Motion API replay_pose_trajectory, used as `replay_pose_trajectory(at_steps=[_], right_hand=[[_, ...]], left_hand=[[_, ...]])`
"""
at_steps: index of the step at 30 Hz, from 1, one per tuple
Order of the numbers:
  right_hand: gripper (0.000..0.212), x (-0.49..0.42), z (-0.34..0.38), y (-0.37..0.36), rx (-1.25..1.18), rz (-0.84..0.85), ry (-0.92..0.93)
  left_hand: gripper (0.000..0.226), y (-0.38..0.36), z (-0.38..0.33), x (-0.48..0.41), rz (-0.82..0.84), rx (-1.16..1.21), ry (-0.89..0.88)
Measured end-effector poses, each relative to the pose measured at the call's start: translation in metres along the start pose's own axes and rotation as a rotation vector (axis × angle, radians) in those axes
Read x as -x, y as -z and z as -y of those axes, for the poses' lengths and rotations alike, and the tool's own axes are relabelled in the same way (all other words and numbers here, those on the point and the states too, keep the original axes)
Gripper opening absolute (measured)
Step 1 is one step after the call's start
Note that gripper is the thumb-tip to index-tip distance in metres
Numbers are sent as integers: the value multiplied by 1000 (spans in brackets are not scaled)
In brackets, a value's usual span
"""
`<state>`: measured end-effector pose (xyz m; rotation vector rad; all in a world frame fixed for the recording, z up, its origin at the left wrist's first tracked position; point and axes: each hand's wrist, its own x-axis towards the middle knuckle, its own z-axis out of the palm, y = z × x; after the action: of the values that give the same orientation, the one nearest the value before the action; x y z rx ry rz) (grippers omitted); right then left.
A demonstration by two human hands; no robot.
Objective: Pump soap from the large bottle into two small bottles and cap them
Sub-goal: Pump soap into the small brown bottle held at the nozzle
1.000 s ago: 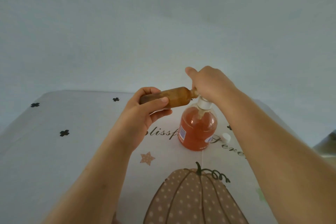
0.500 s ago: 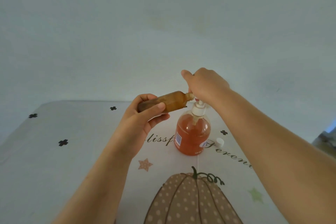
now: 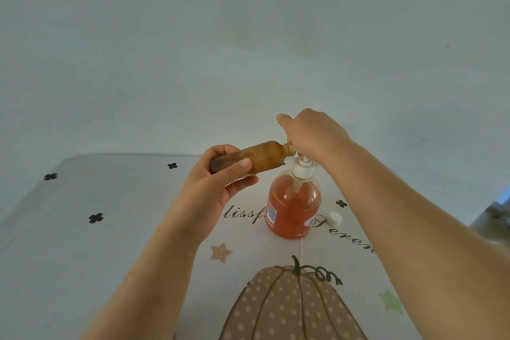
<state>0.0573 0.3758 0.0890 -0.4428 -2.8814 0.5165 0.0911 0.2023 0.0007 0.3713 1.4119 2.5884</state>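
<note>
Right, we've got the left hand (image 3: 209, 188) gripping the small bottle (image 3: 256, 159) at its base end, thumb across the front and fingers wrapped behind. The small bottle is in the air, lying nearly level with its neck pointing right and a touch up, no cap on it. It's amber, and we can't read the fill level through it. Its mouth tucks in under the right hand (image 3: 311, 135), directly above the large bottle (image 3: 292, 210). We can't see the spout, so we can't tell if mouth and spout touch. The right hand sits on top of the pump (image 3: 303, 170) with its fingers curled down over the pump head, hiding it. Only the white collar and a bit of stem show below the hand. The large bottle stands upright on the worktop (image 3: 82, 243); it's clear, with orange soap up to about the shoulder and a blue-and-white label on its left side. A white cap (image 3: 335, 218) lies on the worktop just right of the large bottle, not touching it, close to the right forearm. The worktop carries a pale cloth with black clover marks, script lettering partly hidden behind the large bottle, a dotted star (image 3: 220, 252) and a dotted pumpkin print (image 3: 289, 306) at the near edge. Behind it all is a plain pale wall (image 3: 248, 36).
</note>
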Motion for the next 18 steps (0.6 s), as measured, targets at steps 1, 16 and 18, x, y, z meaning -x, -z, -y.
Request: replay_pose_trajectory(at_steps=[1,16,18], right_hand=[[48,-1,0,0,-13,2,-6],[42,1,-5,-10,-144,37,-51],[43,2,-5,-9,-133,32,-46]], left_hand=[[33,0,-1,0,1,-4,3],[31,3,1,-2,-26,-29,28],[32,3,0,-1,-18,-30,23]])
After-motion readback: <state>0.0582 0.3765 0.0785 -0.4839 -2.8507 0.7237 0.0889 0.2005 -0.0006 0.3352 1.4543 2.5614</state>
